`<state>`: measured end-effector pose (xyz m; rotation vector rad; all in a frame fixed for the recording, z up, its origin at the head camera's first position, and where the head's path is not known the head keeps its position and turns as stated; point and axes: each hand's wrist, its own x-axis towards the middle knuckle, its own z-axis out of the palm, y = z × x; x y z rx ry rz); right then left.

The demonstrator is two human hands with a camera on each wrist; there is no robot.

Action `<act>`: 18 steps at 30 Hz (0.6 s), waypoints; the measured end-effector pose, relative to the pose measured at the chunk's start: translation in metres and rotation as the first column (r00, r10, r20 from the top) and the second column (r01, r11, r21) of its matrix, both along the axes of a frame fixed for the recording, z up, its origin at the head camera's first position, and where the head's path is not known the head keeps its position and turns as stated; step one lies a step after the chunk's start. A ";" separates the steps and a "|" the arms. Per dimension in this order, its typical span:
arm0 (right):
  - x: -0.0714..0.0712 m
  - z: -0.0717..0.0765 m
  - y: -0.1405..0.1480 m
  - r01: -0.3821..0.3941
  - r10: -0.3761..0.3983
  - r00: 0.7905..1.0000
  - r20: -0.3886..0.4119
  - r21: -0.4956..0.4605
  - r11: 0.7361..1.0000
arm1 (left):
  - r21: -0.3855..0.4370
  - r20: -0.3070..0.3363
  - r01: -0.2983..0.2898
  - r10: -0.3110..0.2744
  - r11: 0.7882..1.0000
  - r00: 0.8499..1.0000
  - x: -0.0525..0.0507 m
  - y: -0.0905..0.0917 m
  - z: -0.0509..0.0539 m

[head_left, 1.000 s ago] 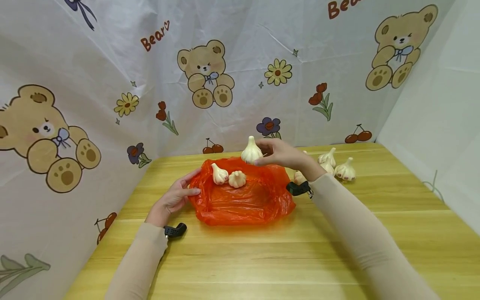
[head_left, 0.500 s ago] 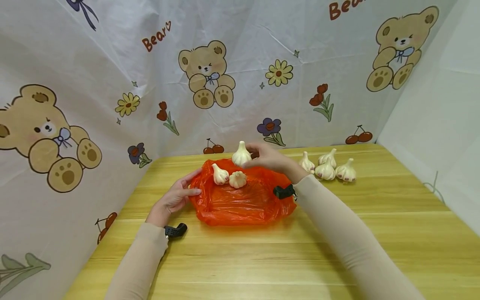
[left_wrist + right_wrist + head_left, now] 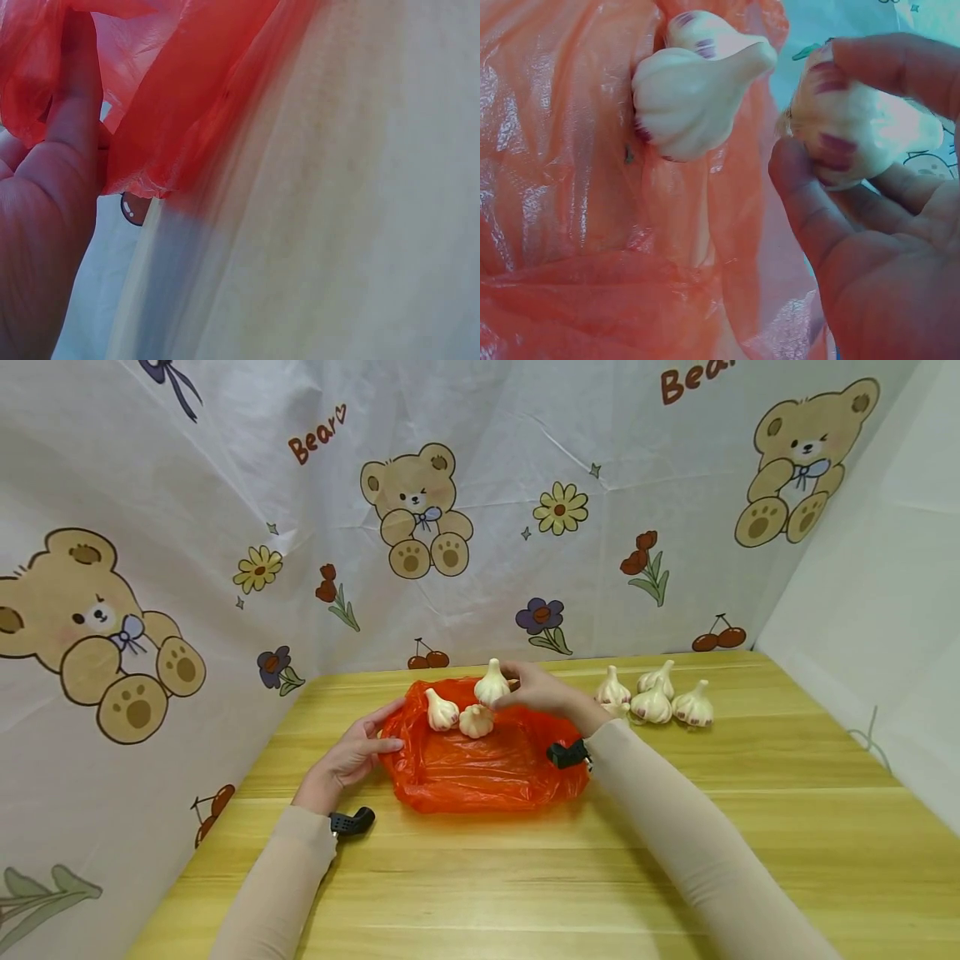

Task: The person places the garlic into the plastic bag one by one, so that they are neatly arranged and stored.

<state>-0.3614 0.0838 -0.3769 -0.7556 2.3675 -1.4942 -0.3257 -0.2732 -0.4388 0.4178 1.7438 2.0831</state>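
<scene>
A red plastic bag [image 3: 480,770] lies spread with its mouth open on the table. My left hand [image 3: 351,753] pinches the bag's left edge, the thumb on the near side; in the left wrist view some fingers are hidden behind the red film [image 3: 172,97]. Over the back of the bag, my right hand [image 3: 542,690] grips a garlic bulb [image 3: 491,686], stem up. The right wrist view shows thumb and fingers around this bulb [image 3: 840,127], which has purple marks. Two more garlic bulbs lie inside the bag, a left one [image 3: 442,713] and a right one [image 3: 476,722] just below the held bulb.
To the right of the bag, several garlic bulbs [image 3: 652,703] stand grouped on the wooden table [image 3: 480,885]. A bear-patterned sheet [image 3: 495,610] hangs along the back and left edges. A thin cable [image 3: 870,739] is at the right edge.
My right hand has moved left with the garlic bulb, then lowered it toward the two bulbs in the bag. The left hand has stayed at the bag's edge.
</scene>
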 end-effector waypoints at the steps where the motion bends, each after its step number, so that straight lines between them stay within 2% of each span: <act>1: -0.001 -0.001 0.000 0.010 -0.010 1.000 0.000 0.011 1.000 | -0.003 0.000 -0.002 0.002 1.000 1.000 0.000 0.000 0.000; 9: -0.004 -0.010 0.000 0.061 -0.065 0.997 0.028 0.113 0.992 | -0.009 0.011 -0.016 0.016 1.000 1.000 0.001 0.000 0.001; 18: -0.005 -0.013 -0.003 0.100 -0.117 0.989 0.095 0.170 0.980 | 0.000 0.011 -0.018 0.018 1.000 1.000 0.001 0.001 0.000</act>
